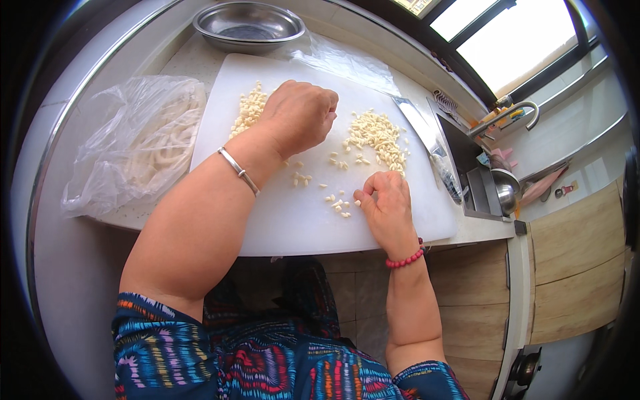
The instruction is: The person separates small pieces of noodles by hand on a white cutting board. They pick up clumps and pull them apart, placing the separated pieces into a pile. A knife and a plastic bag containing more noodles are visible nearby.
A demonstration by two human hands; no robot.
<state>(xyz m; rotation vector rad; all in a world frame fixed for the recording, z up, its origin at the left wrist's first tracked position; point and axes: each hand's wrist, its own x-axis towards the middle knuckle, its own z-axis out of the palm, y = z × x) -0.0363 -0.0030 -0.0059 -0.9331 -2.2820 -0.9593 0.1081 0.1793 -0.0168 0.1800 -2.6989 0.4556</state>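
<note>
A large white cutting board [300, 225] lies before me with small pale pieces, perhaps dough, on it. One pile [377, 135] is at the right, another [250, 107] at the left, partly behind my left hand [300, 115]. That hand is curled above the board between the piles; its fingertips are turned away, so whether it holds anything is hidden. My right hand [385, 205] rests low on the board, below the right pile, with thumb and forefinger at a small pale piece [357, 203]; whether they pinch it is unclear. More loose pieces [340, 204] lie beside it.
A clear plastic bag [145, 135] of pale strips lies left of the board. Behind are a steel bowl [250, 25] and plastic film [345, 60]. A broad knife [425, 130] lies along the board's right edge, near the sink [460, 145] and its faucet [510, 112].
</note>
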